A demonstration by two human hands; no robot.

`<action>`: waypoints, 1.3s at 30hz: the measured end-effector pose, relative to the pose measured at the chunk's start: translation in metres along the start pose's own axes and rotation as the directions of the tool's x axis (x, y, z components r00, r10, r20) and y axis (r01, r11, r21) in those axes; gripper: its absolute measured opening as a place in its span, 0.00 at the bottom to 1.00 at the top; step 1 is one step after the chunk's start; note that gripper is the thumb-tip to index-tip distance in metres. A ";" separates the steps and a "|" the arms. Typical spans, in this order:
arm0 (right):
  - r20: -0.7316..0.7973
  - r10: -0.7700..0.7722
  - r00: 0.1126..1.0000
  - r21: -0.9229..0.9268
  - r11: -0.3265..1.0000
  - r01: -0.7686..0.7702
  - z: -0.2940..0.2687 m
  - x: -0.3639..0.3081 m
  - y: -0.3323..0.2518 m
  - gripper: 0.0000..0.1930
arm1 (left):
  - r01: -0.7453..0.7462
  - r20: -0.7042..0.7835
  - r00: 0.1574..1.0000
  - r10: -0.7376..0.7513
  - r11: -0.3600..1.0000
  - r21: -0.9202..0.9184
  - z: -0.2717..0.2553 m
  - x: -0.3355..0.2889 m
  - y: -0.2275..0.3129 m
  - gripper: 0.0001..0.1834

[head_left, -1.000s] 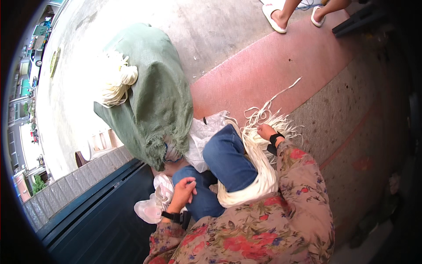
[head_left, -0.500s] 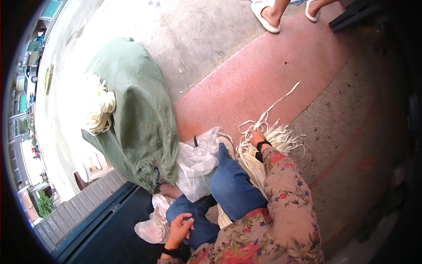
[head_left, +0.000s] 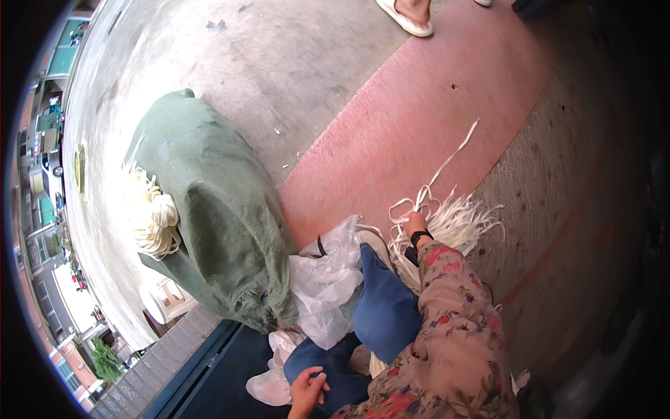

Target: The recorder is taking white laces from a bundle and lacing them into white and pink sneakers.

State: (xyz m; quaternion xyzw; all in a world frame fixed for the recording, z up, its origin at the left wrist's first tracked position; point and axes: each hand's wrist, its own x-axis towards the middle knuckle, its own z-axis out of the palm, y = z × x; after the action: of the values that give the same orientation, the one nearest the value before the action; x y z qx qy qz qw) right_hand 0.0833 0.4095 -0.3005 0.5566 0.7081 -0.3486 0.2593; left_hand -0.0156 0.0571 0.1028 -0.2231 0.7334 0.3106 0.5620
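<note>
My right hand (head_left: 414,224) is closed on a bundle of flat cream-coloured cords beside my right leg. One loose cord (head_left: 447,166) runs up and away from it over the pink floor strip. The frayed cord ends (head_left: 466,222) fan out to the right of my wrist. My left hand (head_left: 307,392) is above my left thigh, loosely curled with nothing visible in it. A crumpled clear plastic bag (head_left: 326,283) lies next to my right knee. Left of it sits a bulky green woven sack (head_left: 209,188) with a bunch of cream cords (head_left: 152,220) at its side.
A person's foot in a white slipper (head_left: 408,17) stands at the far edge of the pink floor strip (head_left: 391,133). White plastic (head_left: 269,385) lies by my left leg. A white plastic chair (head_left: 166,300) and a dark blue ledge (head_left: 209,377) are at the left.
The view has shifted, so the sack and my legs sit lower and farther right. My right hand keeps its hold on the cords. The person's feet are partly out of view.
</note>
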 end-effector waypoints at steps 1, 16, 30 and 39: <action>-0.076 -0.001 0.997 0.141 0.990 0.012 -0.002 -0.009 0.002 0.12 | 0.013 0.041 0.999 -0.013 1.000 -0.001 -0.001 0.001 0.001 0.13; -0.239 -0.408 0.881 0.729 0.523 0.440 -0.331 -0.249 -0.054 0.07 | -0.184 0.082 0.980 0.181 0.982 0.031 -0.005 0.008 -0.006 0.14; -0.219 -0.876 0.430 0.504 0.276 0.819 -0.432 -0.510 -0.113 0.07 | -0.748 0.126 0.661 0.740 0.663 0.029 -0.006 -0.019 -0.029 0.12; 0.084 -0.987 0.136 0.292 0.155 0.944 -0.437 -0.651 -0.177 0.10 | -0.996 -0.238 -0.002 0.971 -0.022 -0.081 -0.032 -0.118 -0.008 0.24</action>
State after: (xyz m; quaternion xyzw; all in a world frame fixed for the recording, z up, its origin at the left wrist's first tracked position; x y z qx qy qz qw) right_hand 0.0807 0.3316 0.4999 -0.0627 0.8263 -0.5595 0.0135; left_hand -0.0007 0.0264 0.2200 0.2807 0.6642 0.6846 0.1065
